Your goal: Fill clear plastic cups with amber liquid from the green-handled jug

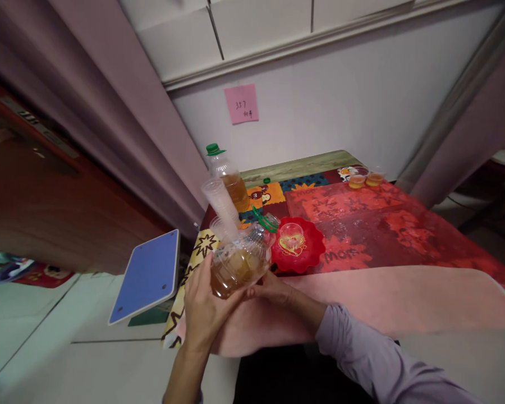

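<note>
A clear plastic bottle (240,265) with brown liquid and a green handle is tilted, its mouth toward the right. My left hand (204,303) is wrapped round its bottom end. My right hand (264,287) grips it from below, on the right side. Just beyond the bottle's mouth, a small clear cup (292,237) stands in a red scalloped dish (313,253). I cannot tell whether liquid is flowing into the cup. Behind the held bottle is a leaning stack of clear plastic cups (220,197), partly hidden by it.
A second large bottle (234,188) with a green cap stands at the back left. A loose green cap (266,180) lies near it. Two filled cups (374,178) sit at the far right of the patterned table (362,241). A blue-topped stool (147,275) stands left of the table.
</note>
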Available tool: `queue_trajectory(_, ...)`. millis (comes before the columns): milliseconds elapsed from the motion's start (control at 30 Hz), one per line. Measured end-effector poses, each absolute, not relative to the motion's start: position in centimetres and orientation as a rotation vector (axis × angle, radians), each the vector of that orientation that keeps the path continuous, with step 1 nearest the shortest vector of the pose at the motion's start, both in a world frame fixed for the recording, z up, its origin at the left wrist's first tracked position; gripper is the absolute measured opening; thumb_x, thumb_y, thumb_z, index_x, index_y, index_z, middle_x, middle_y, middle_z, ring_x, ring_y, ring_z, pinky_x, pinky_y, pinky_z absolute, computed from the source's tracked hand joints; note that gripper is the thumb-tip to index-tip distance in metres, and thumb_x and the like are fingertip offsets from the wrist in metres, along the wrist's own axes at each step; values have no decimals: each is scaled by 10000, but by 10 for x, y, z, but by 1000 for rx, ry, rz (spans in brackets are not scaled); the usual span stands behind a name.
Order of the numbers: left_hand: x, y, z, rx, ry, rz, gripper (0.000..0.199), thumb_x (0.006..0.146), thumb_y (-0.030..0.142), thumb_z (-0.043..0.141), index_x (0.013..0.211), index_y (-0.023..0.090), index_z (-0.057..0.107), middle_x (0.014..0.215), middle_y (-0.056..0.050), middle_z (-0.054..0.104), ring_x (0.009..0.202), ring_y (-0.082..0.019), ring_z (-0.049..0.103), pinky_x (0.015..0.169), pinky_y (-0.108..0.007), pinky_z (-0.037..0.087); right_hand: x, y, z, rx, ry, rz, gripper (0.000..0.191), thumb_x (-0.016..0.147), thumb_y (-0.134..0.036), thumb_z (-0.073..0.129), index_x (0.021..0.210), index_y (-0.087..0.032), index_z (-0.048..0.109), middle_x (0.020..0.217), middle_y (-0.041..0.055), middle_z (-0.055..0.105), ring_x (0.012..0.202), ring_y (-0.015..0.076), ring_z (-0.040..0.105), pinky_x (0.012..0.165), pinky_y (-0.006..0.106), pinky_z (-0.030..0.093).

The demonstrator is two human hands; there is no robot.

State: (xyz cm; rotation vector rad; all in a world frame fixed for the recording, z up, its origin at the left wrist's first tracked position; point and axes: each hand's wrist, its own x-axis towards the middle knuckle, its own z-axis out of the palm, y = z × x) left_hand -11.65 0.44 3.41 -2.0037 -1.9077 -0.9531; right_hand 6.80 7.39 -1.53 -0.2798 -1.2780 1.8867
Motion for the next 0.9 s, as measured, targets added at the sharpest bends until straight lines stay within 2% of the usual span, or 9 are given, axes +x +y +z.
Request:
queue_trajectory(133, -116, 9, 37, -2014, -2001, -953, 1095, 784, 800, 813, 1635, 185, 500, 1498, -231, 709, 1364, -431, 700, 1132, -628, 578, 74, 71, -3, -288, -1228, 1952, 1009, 733, -783, 910, 1569, -332, 572, 1610, 88, 630, 1549, 341, 522, 1344, 572, 357)
queue_trajectory(267, -116, 14, 39, -2017, -2062, -922, 1090, 754, 749, 858, 1615, 171, 521, 1517, -246, 698, 1382, -440, 693, 1143, -645, 573, 75, 69, -5, -308, -1224, 1937, 1018, 742, -826, 866, 1582, -343, 552, 1558, 90, 655, 1560, 338, 505, 1322, 575, 393)
queue_trajectory(400, -117, 14, 43, -2034, -2128, -843, 1065, 758, 704, 867, 1612, 170, 522, 1509, -248, 701, 1376, -441, 697, 1140, -639, 577, 71, 64, -20, -296, -1095, 2108, 930, 814, -649, 899, 1615, -407, 492, 1631, 84, 593, 1424, 329, 637, 1141, 571, 582)
queue_trajectory(467, -117, 14, 45, -2038, -2155, -814, 1054, 761, 688, 868, 1616, 182, 515, 1526, -243, 692, 1391, -441, 687, 1153, -639, 568, 69, 60, -28, -255, -1028, 2180, 868, 864, -544, 885, 1620, -427, 476, 1641, 75, 587, 1349, 312, 691, 1071, 545, 627)
queue_trajectory(600, -116, 14, 48, -2062, -2164, -783, 1048, 759, 666, 871, 1617, 186, 507, 1556, -248, 670, 1419, -450, 665, 1167, -660, 551, 66, 56, -35, -190, -944, 2211, 752, 919, -441, 841, 1592, -418, 505, 1577, 58, 655, 1289, 278, 731, 1061, 507, 638)
queue_trajectory(733, -115, 17, 50, -2061, -2151, -744, 1037, 753, 621, 884, 1617, 192, 504, 1574, -244, 660, 1436, -455, 652, 1176, -670, 542, 64, 55, -34, -166, -897, 2227, 716, 900, -428, 846, 1550, -401, 547, 1546, 44, 684, 1290, 280, 737, 1057, 491, 639)
queue_trajectory(900, -114, 20, 51, -2063, -2158, -729, 1056, 731, 586, 899, 1623, 185, 501, 1565, -245, 666, 1429, -456, 658, 1175, -667, 544, 63, 55, -37, -170, -893, 2220, 687, 909, -402, 834, 1535, -442, 555, 1528, 13, 697, 1302, 273, 735, 1050, 476, 635)
